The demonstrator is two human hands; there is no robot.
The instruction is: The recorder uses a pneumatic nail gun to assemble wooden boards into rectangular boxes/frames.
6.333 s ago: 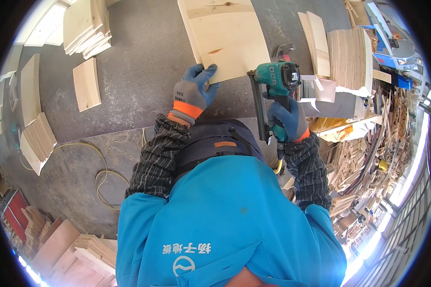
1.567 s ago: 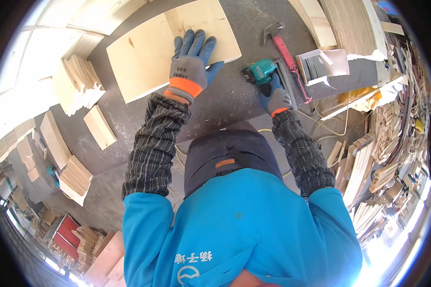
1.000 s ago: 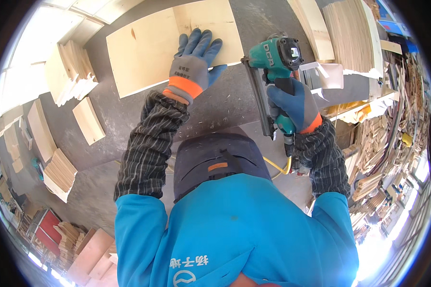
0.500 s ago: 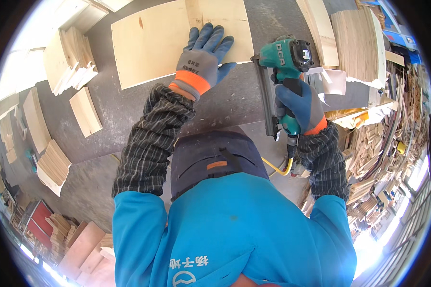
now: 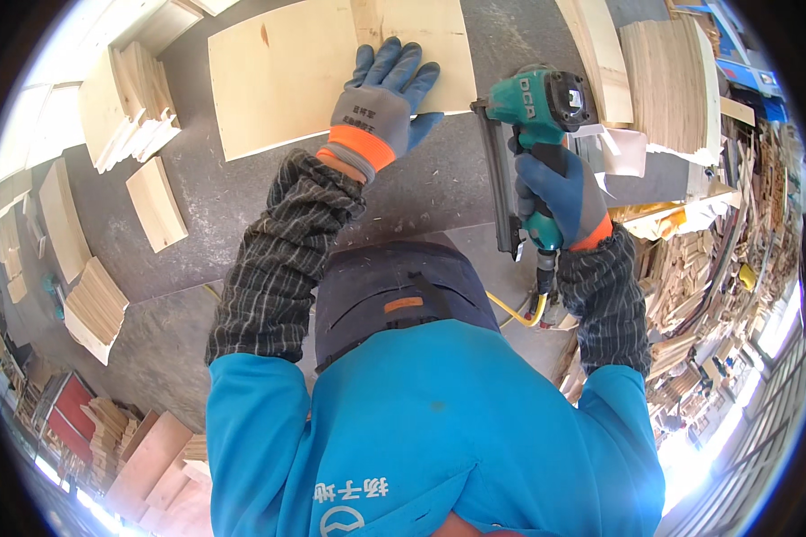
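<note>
My gloved left hand (image 5: 381,103) lies flat with fingers spread on a pale wooden panel (image 5: 282,80), near its closer right part. In my gloved right hand (image 5: 560,192) is the handle of a teal and black nail gun (image 5: 530,100), its fingers wrapped round the grip. The gun's nose sits at the panel's near right corner; whether it touches the wood I cannot tell. Its long dark magazine (image 5: 500,183) points back toward me. A yellow air hose (image 5: 515,315) runs from the base of the handle.
Stacked thin boards (image 5: 667,85) stand right of the gun, beside a long plank (image 5: 595,58). More board stacks (image 5: 134,103) and a single short board (image 5: 157,206) lie to the left on the dark worktable (image 5: 403,201). Scrap wood (image 5: 690,304) is heaped at the right.
The left hand has shifted very slightly farther away on the panel. The nail gun and right hand stay almost in place.
</note>
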